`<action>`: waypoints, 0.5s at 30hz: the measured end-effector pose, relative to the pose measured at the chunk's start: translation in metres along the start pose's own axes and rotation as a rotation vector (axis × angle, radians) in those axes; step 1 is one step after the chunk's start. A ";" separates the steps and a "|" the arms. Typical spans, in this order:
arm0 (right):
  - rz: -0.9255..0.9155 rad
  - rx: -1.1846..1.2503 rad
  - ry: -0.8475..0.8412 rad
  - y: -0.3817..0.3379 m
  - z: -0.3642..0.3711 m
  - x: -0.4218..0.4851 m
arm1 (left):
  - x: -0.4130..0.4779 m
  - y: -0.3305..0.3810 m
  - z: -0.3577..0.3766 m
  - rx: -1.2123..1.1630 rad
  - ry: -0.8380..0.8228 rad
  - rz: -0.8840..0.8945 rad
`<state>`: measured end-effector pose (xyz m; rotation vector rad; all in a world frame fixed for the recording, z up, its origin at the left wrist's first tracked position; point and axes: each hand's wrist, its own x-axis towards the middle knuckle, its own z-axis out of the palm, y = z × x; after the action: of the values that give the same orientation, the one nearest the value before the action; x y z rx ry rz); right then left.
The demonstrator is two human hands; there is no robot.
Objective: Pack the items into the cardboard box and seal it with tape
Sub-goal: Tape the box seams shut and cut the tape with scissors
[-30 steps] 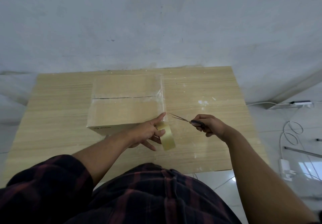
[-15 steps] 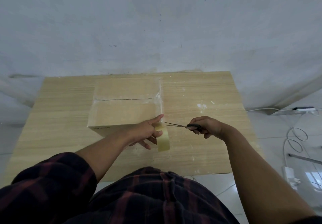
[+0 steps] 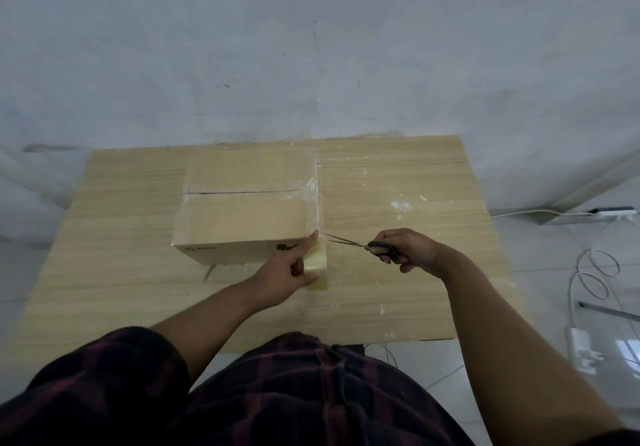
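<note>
Since a second ago the scissors [image 3: 343, 239] have swung down until their tips meet the tape strand. One cardboard box [image 3: 242, 210] sits closed on the table [image 3: 398, 289], with clear tape along its right edge. The left hand [image 3: 285, 274] grips the one tape roll [image 3: 317, 262] at the box's near right corner, thumb pressing the strand there. The right hand [image 3: 407, 248] curls through the handles of the single pair of scissors, blades slightly parted. Sealing is under way, and the next move is probably a snip across the taut strand, clear of the thumb.
</note>
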<state>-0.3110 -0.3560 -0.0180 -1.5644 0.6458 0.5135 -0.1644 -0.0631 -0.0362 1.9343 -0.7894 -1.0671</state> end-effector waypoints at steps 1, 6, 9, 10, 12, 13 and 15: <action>0.002 -0.004 -0.008 0.000 0.001 0.000 | 0.000 0.001 0.001 -0.055 -0.011 -0.029; 0.019 -0.044 -0.030 0.000 0.000 0.002 | 0.002 0.010 0.004 -0.226 -0.013 -0.157; 0.031 -0.065 -0.037 -0.001 0.000 0.006 | -0.001 0.010 0.006 -0.253 -0.056 -0.182; 0.033 -0.068 -0.037 -0.001 0.000 0.007 | -0.001 0.010 0.006 -0.257 -0.074 -0.181; 0.037 -0.075 -0.036 -0.002 -0.002 0.010 | -0.003 0.010 0.006 -0.239 -0.092 -0.162; 0.038 -0.080 -0.039 -0.003 -0.002 0.011 | -0.004 0.010 0.005 -0.227 -0.098 -0.152; 0.044 -0.097 -0.045 -0.005 -0.004 0.015 | -0.003 0.012 0.004 -0.221 -0.110 -0.143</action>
<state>-0.2966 -0.3609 -0.0234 -1.6274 0.6304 0.6191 -0.1715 -0.0676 -0.0264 1.7765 -0.5708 -1.2993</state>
